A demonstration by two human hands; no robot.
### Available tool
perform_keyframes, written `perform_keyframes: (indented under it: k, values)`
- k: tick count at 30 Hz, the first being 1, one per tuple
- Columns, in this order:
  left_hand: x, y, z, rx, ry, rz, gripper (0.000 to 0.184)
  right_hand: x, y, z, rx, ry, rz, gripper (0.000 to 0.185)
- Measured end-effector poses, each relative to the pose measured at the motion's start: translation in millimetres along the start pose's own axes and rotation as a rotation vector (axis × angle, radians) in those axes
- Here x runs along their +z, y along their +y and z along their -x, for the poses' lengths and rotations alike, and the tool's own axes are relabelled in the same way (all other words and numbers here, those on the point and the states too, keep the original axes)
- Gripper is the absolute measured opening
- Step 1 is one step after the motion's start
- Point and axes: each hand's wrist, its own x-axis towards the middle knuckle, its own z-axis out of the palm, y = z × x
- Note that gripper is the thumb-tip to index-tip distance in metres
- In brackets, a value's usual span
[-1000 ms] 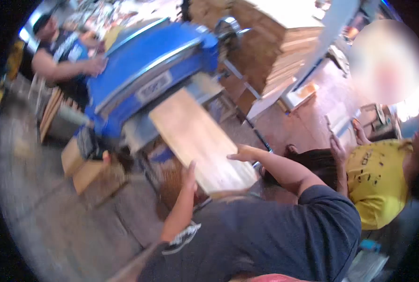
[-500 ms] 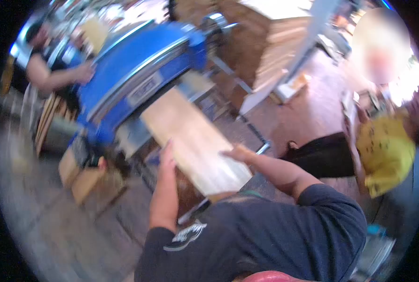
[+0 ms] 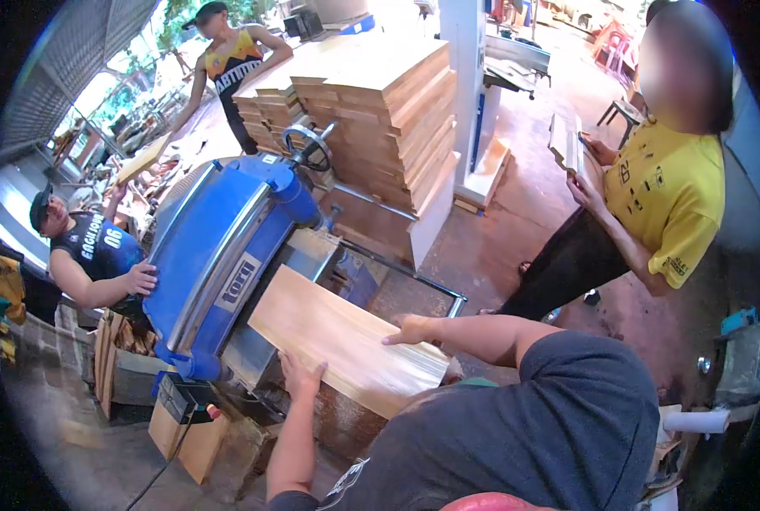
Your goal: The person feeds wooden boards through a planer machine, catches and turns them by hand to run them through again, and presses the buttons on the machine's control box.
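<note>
A pale, flat wooden board slants in front of my body, its far end at the metal bed of a blue thickness planer. My left hand grips the board's left edge, with its fingers somewhat apart and part of them hidden by the wood. On the opposite edge, my right hand holds the board near its close end. That close end almost meets my dark shirt.
A tall stack of boards stands beyond the planer's handwheel. One co-worker rests a hand on the planer; another stands behind it. At right, a person in yellow holds wood pieces. A metal bar juts out beside the board.
The view has tilted up and sharpened, bringing the board stack into sight. Both hands still hold the board, which now lies more crosswise in view.
</note>
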Motion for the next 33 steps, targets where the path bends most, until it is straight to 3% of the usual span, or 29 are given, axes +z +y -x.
perform_keyframes:
  k: [1,2,4,5,6,8,9,10,12,14,16,20,24,33]
  values:
    - [4,-3,0,0.071,0.078,-0.107,0.099,-11,1,-15,-0.011,0.003,0.003,0.093]
    - [11,-12,-6,0.068,0.088,-0.109,0.099,-28,0,-34,-0.098,0.153,-0.058,0.094]
    - [30,-21,-25,0.189,-0.154,-0.196,0.107,-88,-38,-38,-0.238,0.480,-0.048,0.096]
    - [-12,20,-12,0.110,-0.293,-0.267,0.113,-128,-72,-26,-0.386,0.596,-0.042,0.092]
    - [-21,31,-13,0.104,-0.288,-0.263,0.113,-157,-80,-55,-0.366,0.742,0.010,0.089]
    - [-30,44,-15,0.142,-0.385,-0.415,0.116,-222,-142,-37,-0.410,0.811,0.018,0.085]
    - [-36,51,-19,0.135,-0.379,-0.407,0.116,-242,-141,-79,-0.540,1.183,0.133,0.066]
    - [-41,57,-23,0.142,-0.436,-0.452,0.117,-266,-181,-42,-0.483,0.969,0.066,0.074]
    - [-51,66,-31,0.143,-0.490,-0.488,0.119,-302,-209,-58,-0.396,0.951,0.153,0.090]
    - [-58,68,-41,0.328,-0.551,-0.622,0.119,-327,-246,-53,-0.312,0.837,0.279,0.092]
    - [-47,54,-55,0.380,-0.543,-0.650,0.118,-336,-277,-48,-0.269,0.753,0.345,0.095]
    - [-42,46,-61,0.514,-0.512,-0.704,0.114,-348,-317,-77,-0.170,0.723,0.613,0.095]
    - [-40,40,-67,0.587,-0.497,-0.725,0.112,-337,-351,-79,-0.075,0.636,0.656,0.096]
    - [-26,35,-68,0.685,-0.401,-0.733,0.099,-293,-381,-73,-0.072,0.671,0.737,0.100]
